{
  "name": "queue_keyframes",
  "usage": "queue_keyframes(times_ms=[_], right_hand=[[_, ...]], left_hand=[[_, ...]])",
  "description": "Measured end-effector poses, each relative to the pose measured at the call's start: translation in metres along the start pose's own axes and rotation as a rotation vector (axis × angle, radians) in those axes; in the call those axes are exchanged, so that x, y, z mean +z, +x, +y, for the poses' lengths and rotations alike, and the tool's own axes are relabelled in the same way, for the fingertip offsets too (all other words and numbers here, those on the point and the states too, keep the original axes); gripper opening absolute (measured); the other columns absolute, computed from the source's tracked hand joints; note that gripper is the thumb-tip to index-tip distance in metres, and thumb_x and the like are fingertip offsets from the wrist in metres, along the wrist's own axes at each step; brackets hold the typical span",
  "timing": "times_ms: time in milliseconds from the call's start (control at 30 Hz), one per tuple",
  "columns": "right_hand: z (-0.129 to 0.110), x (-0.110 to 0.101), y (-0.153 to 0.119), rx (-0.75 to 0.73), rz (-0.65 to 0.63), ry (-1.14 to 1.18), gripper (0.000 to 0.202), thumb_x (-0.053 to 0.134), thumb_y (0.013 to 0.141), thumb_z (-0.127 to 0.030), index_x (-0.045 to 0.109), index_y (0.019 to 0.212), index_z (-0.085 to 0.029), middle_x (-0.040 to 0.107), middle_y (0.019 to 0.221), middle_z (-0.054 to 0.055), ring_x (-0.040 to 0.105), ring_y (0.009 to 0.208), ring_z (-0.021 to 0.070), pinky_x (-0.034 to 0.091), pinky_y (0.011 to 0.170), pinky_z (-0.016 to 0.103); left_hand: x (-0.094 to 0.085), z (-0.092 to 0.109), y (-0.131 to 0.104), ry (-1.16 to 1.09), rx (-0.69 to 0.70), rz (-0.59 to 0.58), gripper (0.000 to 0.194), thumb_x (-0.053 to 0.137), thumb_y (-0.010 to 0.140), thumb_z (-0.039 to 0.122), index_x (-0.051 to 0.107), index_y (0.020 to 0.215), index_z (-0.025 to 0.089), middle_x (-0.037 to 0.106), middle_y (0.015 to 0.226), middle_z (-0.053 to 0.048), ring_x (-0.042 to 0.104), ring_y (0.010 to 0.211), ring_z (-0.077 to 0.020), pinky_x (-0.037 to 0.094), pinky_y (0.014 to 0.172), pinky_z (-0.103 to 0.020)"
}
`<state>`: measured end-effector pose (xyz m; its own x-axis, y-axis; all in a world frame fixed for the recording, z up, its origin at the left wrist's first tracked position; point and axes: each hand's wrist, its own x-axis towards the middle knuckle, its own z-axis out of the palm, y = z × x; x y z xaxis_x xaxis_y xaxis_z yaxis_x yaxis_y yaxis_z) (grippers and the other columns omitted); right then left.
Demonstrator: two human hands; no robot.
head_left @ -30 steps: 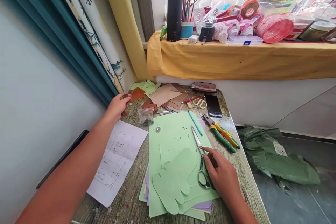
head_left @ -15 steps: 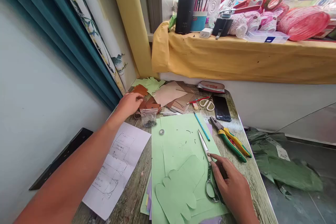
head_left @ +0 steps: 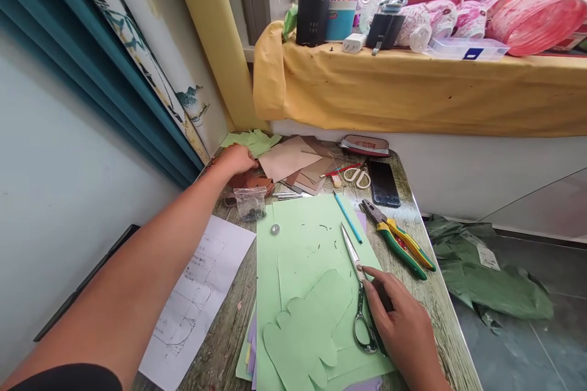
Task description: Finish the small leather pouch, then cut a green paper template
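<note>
My left hand reaches to the far left of the table, over brown scraps that look like leather. Its fingers point down and are mostly hidden, so what they hold cannot be seen. My right hand rests on a pair of scissors, index finger at the pivot and the other fingers curled by the dark handles. The closed blades point away from me on a light green sheet. Left of the scissors lies a cut green paper shape with a scalloped edge.
A small bag of dark bits, a round metal piece and a blue pencil lie near the sheet's top. Pliers, a phone and white-handled scissors are on the right. A sketched paper lies left.
My left hand has moved further over the brown scraps, covering the orange-brown piece that showed before. My right hand stays on the scissors. The view has shifted slightly.
</note>
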<state>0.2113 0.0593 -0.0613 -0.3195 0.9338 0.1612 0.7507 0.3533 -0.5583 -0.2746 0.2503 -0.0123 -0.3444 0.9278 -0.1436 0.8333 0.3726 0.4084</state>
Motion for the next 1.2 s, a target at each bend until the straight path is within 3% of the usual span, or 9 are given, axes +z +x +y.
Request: queue_keyframes(times_ms=[133, 267, 567, 700, 800, 967, 1100, 1200], right_hand=[[0.003, 0.002, -0.001, -0.003, -0.008, 0.014, 0.031, 0.055, 0.109, -0.042, 0.076, 0.128, -0.028, 0.079, 0.096, 0.004, 0.078, 0.08, 0.0238, 0.06, 0.067, 0.032], [0.001, 0.002, 0.0, 0.002, 0.001, 0.029, 0.032, 0.055, 0.109, -0.043, 0.076, 0.128, -0.029, 0.079, 0.095, 0.004, 0.077, 0.078, 0.024, 0.058, 0.065, 0.032], [-0.003, 0.003, -0.001, 0.031, 0.044, 0.047, 0.034, 0.054, 0.108, -0.047, 0.077, 0.123, -0.027, 0.077, 0.092, 0.003, 0.074, 0.074, 0.0242, 0.056, 0.065, 0.033], [-0.003, 0.002, -0.001, 0.015, 0.036, 0.044, 0.035, 0.052, 0.108, -0.046, 0.077, 0.123, -0.026, 0.079, 0.095, 0.005, 0.075, 0.075, 0.0247, 0.056, 0.065, 0.033], [-0.004, 0.002, 0.0, 0.009, 0.043, 0.039, 0.035, 0.052, 0.109, -0.046, 0.077, 0.123, -0.025, 0.08, 0.098, 0.006, 0.076, 0.078, 0.0251, 0.057, 0.067, 0.033], [-0.004, 0.002, 0.0, 0.018, 0.046, 0.027, 0.036, 0.051, 0.109, -0.046, 0.078, 0.123, -0.026, 0.08, 0.097, 0.006, 0.076, 0.077, 0.0249, 0.057, 0.065, 0.033], [-0.007, -0.001, 0.002, 0.011, 0.026, 0.03, 0.036, 0.052, 0.108, -0.046, 0.078, 0.121, -0.025, 0.081, 0.098, 0.007, 0.077, 0.079, 0.0255, 0.058, 0.066, 0.033], [-0.008, -0.002, 0.002, 0.015, 0.024, 0.032, 0.036, 0.052, 0.108, -0.045, 0.078, 0.122, -0.024, 0.081, 0.098, 0.008, 0.077, 0.08, 0.0264, 0.059, 0.068, 0.034]], left_hand=[[-0.024, -0.01, -0.008, -0.11, -0.035, 0.027, 0.022, 0.086, 0.064, 0.04, 0.073, 0.067, 0.023, 0.069, 0.062, -0.005, 0.065, 0.063, -0.0266, 0.042, 0.058, -0.033], [-0.035, -0.024, -0.034, -0.248, -0.054, 0.022, 0.027, 0.086, 0.063, 0.042, 0.074, 0.078, 0.023, 0.069, 0.061, -0.003, 0.064, 0.058, -0.0234, 0.042, 0.054, -0.031], [-0.03, -0.044, -0.065, -0.361, -0.09, 0.136, 0.033, 0.082, 0.069, 0.05, 0.075, 0.087, 0.023, 0.078, 0.079, -0.005, 0.066, 0.063, -0.0218, 0.048, 0.06, -0.032], [-0.025, -0.054, -0.076, -0.266, -0.081, 0.123, 0.02, 0.083, 0.065, 0.043, 0.076, 0.072, 0.025, 0.08, 0.081, -0.007, 0.072, 0.078, -0.0293, 0.05, 0.067, -0.034], [-0.021, -0.056, -0.079, -0.227, -0.047, 0.145, 0.021, 0.08, 0.068, 0.047, 0.079, 0.076, 0.027, 0.082, 0.092, -0.009, 0.073, 0.094, -0.0341, 0.052, 0.077, -0.036], [-0.016, -0.039, -0.068, -0.284, 0.127, -0.026, 0.041, 0.077, 0.073, 0.059, 0.085, 0.098, 0.027, 0.085, 0.108, -0.006, 0.075, 0.102, -0.0301, 0.055, 0.091, -0.036], [-0.009, -0.024, -0.062, -0.272, 0.198, -0.201, 0.048, 0.089, 0.061, 0.057, 0.088, 0.099, 0.028, 0.085, 0.101, -0.006, 0.076, 0.092, -0.0296, 0.056, 0.079, -0.034], [-0.002, -0.019, -0.064, -0.261, 0.202, -0.231, 0.049, 0.09, 0.061, 0.056, 0.087, 0.099, 0.027, 0.084, 0.097, -0.007, 0.074, 0.084, -0.0277, 0.053, 0.067, -0.031]])
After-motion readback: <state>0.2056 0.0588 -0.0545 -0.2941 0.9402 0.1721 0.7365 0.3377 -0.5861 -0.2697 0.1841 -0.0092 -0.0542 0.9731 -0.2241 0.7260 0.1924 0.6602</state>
